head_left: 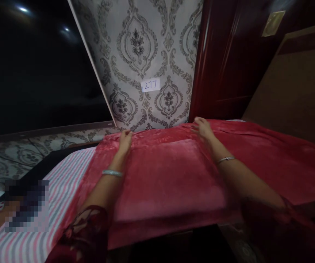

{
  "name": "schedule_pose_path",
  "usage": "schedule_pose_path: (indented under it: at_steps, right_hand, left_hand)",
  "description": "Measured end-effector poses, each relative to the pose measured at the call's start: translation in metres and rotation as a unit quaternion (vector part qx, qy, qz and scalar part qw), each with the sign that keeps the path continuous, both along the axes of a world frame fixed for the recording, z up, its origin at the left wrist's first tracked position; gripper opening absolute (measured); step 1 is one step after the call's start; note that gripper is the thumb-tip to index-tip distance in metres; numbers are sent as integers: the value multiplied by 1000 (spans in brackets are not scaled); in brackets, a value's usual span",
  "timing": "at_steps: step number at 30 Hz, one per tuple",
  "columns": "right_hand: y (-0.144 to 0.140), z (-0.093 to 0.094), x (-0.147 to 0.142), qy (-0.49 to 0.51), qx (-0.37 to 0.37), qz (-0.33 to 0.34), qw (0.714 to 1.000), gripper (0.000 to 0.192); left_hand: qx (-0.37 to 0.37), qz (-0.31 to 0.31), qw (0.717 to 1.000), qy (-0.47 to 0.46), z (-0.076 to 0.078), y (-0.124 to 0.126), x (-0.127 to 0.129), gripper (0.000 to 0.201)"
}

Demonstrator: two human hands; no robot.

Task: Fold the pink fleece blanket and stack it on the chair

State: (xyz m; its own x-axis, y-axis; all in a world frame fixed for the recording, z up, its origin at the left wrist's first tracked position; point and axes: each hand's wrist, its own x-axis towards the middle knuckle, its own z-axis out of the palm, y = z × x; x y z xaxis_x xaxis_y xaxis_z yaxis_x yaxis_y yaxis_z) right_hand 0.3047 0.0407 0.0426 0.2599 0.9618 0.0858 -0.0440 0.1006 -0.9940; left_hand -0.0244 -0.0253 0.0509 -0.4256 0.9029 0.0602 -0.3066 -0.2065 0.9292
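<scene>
A red plush cloth (269,164) is spread over a surface, with a folded pinkish-red piece of fabric (171,175) lying flat in the middle. My left hand (126,139) is at the cloth's far edge on the left, its fingers curled together against the fabric. A pale bangle sits on that wrist. My right hand (202,129) is over the far edge further right, its fingers bent but apart and slightly blurred. It wears a thin silver bracelet. Whether its fingertips touch the cloth is hard to see.
A striped pink, grey and white cloth (66,175) lies to the left, under the red one. Behind stand a large dark screen (42,65), a patterned wall with a "277" paper (150,84), a dark red door (225,62) and a brown panel (296,91). A pixelated patch covers the lower left.
</scene>
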Motion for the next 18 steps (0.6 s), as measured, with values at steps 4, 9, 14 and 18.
schedule_pose_path:
  at_steps: [4, 9, 14, 18]
  right_hand:
    - [20, 24, -87, 306, 56, 98, 945, 19]
    - [18, -14, -143, 415, -21, 51, 908, 18]
    - [18, -79, -134, 410, -59, 63, 908, 26]
    - [26, -91, -132, 437, -67, 75, 894, 31]
  left_hand:
    - [4, -43, 996, -78, 25, 50, 75, 11]
    - [-42, -61, 979, -189, -10, 70, 121, 12]
    - [-89, -77, 954, -276, -66, 63, 102, 11]
    - [-90, -92, 940, -317, -77, 69, 94, 9]
